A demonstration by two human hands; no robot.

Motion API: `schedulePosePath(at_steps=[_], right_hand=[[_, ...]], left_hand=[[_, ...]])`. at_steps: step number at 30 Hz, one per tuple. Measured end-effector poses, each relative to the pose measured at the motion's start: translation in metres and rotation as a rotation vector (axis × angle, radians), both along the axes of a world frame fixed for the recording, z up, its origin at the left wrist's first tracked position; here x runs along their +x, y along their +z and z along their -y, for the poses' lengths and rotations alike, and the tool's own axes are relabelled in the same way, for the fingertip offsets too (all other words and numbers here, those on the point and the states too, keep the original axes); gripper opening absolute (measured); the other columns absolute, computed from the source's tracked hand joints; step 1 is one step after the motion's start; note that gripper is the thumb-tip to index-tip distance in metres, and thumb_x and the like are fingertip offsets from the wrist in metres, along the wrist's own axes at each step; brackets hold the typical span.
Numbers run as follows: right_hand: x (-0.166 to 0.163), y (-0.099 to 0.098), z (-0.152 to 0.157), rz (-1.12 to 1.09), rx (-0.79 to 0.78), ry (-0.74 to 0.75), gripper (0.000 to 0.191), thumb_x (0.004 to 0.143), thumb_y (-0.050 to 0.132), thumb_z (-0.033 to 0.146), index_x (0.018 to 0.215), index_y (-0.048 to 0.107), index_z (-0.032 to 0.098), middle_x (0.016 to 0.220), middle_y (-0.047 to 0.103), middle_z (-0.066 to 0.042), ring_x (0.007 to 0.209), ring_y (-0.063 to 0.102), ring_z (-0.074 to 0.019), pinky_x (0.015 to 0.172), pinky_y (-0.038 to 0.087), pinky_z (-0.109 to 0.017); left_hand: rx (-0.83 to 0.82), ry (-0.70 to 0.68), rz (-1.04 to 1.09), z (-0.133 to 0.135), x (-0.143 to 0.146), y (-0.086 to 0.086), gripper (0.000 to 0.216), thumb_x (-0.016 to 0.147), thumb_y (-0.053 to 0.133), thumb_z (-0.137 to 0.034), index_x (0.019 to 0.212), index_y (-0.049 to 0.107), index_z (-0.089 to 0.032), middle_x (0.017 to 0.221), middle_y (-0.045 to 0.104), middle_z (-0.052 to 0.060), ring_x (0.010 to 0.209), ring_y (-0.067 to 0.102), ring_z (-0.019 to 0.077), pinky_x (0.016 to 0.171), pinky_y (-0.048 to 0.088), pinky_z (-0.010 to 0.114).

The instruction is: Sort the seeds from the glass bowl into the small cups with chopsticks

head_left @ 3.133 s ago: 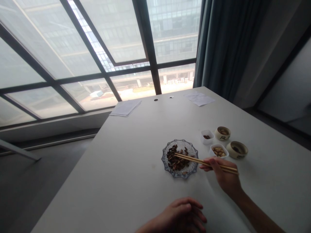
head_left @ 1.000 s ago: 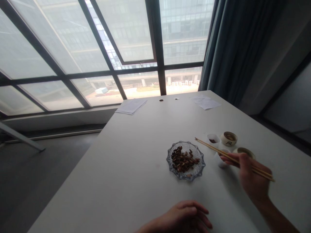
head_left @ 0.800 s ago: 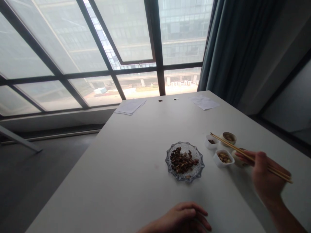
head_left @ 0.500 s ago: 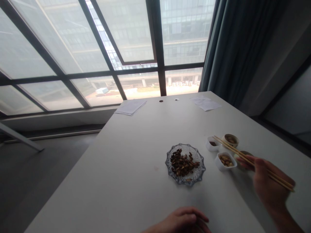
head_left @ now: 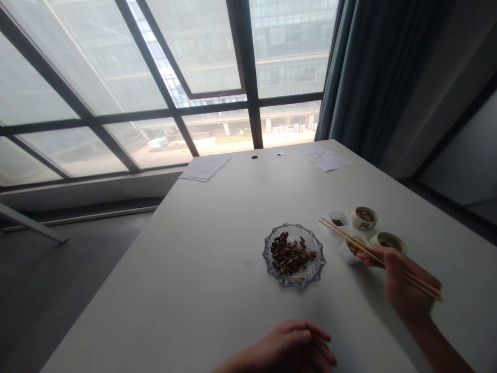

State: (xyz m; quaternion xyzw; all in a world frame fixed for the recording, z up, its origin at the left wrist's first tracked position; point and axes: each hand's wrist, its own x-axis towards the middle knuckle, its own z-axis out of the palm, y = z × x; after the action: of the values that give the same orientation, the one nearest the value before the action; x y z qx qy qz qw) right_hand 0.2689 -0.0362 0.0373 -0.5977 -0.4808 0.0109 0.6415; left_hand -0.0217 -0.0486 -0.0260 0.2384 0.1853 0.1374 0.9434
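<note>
My right hand (head_left: 407, 282) is closed around a pair of wooden chopsticks (head_left: 341, 233), whose tips point left and hang near a small white tub (head_left: 338, 221) with dark bits in it. Below the sticks, a second white tub (head_left: 352, 254) holds brown pieces and is partly covered by them. Two round cream cups stand behind: one cup (head_left: 364, 218) bears a dark character, the other cup (head_left: 389, 242) is partly behind my hand. A scalloped glass dish (head_left: 295, 282) contains dark brown seed-like pieces (head_left: 290, 254). My left hand (head_left: 297, 344) rests nearer me, fingers loosely apart, holding nothing.
Paper sheets lie at the table's far left (head_left: 205, 168) and far right (head_left: 328, 158). Two round cable holes sit near the far edge of the white table (head_left: 186, 269). Beyond are large windows and a dark blue curtain (head_left: 357, 77).
My right hand has moved left with the chopsticks, bringing their tips from over the small tub to its left side. My left hand has barely shifted. The view has tilted slightly.
</note>
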Motion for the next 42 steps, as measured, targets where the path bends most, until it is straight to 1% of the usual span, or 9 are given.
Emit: schedulePosePath(at_steps=[3, 6, 11, 16, 20, 25, 29, 36, 42], right_hand=[[-0.007, 0.002, 0.002, -0.043, 0.032, 0.030, 0.027, 0.103, 0.063, 0.037, 0.099, 0.082, 0.018, 0.081, 0.082, -0.007, 0.065, 0.078, -0.0219, 0.068, 0.064, -0.032], [-0.016, 0.001, 0.005, -0.105, 0.034, 0.103, 0.025, 0.102, 0.065, 0.037, 0.097, 0.082, 0.019, 0.081, 0.082, -0.007, 0.063, 0.079, -0.0230, 0.063, 0.066, -0.032], [-0.038, -0.003, 0.009, -0.102, -0.077, 0.331, 0.026, 0.102, 0.064, 0.038, 0.092, 0.082, 0.022, 0.081, 0.082, -0.005, 0.064, 0.079, -0.0208, 0.059, 0.066, -0.028], [-0.051, -0.005, 0.006, -0.139, -0.138, 0.393, 0.025, 0.100, 0.066, 0.041, 0.092, 0.083, 0.024, 0.079, 0.081, -0.004, 0.061, 0.076, -0.0191, 0.057, 0.065, -0.027], [-0.050, -0.011, 0.003, -0.105, -0.193, 0.505, 0.028, 0.099, 0.068, 0.045, 0.094, 0.084, 0.023, 0.083, 0.082, -0.007, 0.064, 0.078, -0.0221, 0.056, 0.066, -0.030], [-0.062, -0.015, 0.005, -0.241, -0.187, 0.415, 0.040, 0.101, 0.061, 0.055, 0.094, 0.085, 0.024, 0.086, 0.082, -0.008, 0.073, 0.080, -0.0241, 0.061, 0.067, -0.032], [-0.068, -0.016, 0.007, -0.297, -0.170, 0.364, 0.043, 0.098, 0.064, 0.059, 0.091, 0.085, 0.023, 0.083, 0.082, -0.009, 0.066, 0.079, -0.0245, 0.060, 0.067, -0.033], [-0.048, -0.032, 0.003, -0.266, -0.200, 0.414, 0.040, 0.100, 0.063, 0.053, 0.096, 0.085, 0.020, 0.084, 0.083, -0.011, 0.070, 0.082, -0.0281, 0.064, 0.069, -0.036], [-0.039, -0.036, 0.003, -0.296, -0.165, 0.330, 0.042, 0.100, 0.064, 0.054, 0.097, 0.084, 0.017, 0.087, 0.084, -0.013, 0.073, 0.082, -0.0307, 0.066, 0.070, -0.040]], left_hand=[[-0.007, 0.003, -0.006, 0.000, 0.000, -0.001, 0.050, 0.085, 0.081, -0.045, 0.120, 0.073, -0.010, 0.108, 0.076, 0.016, 0.090, 0.077, 0.0232, 0.078, 0.052, 0.031], [-0.013, -0.005, -0.010, -0.001, 0.000, 0.000, 0.049, 0.085, 0.081, -0.046, 0.119, 0.073, -0.010, 0.106, 0.077, 0.016, 0.090, 0.077, 0.0231, 0.078, 0.052, 0.031], [-0.017, -0.001, -0.015, -0.001, 0.001, 0.002, 0.051, 0.084, 0.082, -0.045, 0.118, 0.074, -0.009, 0.105, 0.077, 0.017, 0.088, 0.077, 0.0223, 0.080, 0.051, 0.031], [-0.002, -0.004, -0.010, -0.002, 0.000, 0.001, 0.050, 0.085, 0.081, -0.045, 0.119, 0.073, -0.009, 0.106, 0.077, 0.017, 0.089, 0.076, 0.0224, 0.080, 0.049, 0.030], [-0.001, -0.010, -0.005, -0.002, 0.001, -0.001, 0.050, 0.085, 0.081, -0.045, 0.118, 0.073, -0.009, 0.106, 0.076, 0.018, 0.088, 0.075, 0.0223, 0.082, 0.049, 0.031], [0.004, -0.024, -0.004, -0.003, 0.000, -0.003, 0.050, 0.086, 0.079, -0.045, 0.120, 0.072, -0.009, 0.109, 0.076, 0.018, 0.090, 0.075, 0.0230, 0.086, 0.048, 0.033], [0.009, -0.017, -0.013, -0.002, 0.000, 0.000, 0.049, 0.087, 0.079, -0.045, 0.120, 0.072, -0.010, 0.107, 0.076, 0.017, 0.090, 0.074, 0.0220, 0.085, 0.048, 0.033], [-0.005, -0.004, -0.014, -0.001, 0.000, 0.001, 0.049, 0.086, 0.080, -0.045, 0.119, 0.072, -0.010, 0.106, 0.076, 0.017, 0.088, 0.075, 0.0225, 0.082, 0.049, 0.032], [-0.015, 0.005, -0.005, -0.001, 0.000, 0.000, 0.049, 0.087, 0.079, -0.044, 0.120, 0.072, -0.008, 0.107, 0.076, 0.018, 0.090, 0.076, 0.0232, 0.083, 0.049, 0.033]])
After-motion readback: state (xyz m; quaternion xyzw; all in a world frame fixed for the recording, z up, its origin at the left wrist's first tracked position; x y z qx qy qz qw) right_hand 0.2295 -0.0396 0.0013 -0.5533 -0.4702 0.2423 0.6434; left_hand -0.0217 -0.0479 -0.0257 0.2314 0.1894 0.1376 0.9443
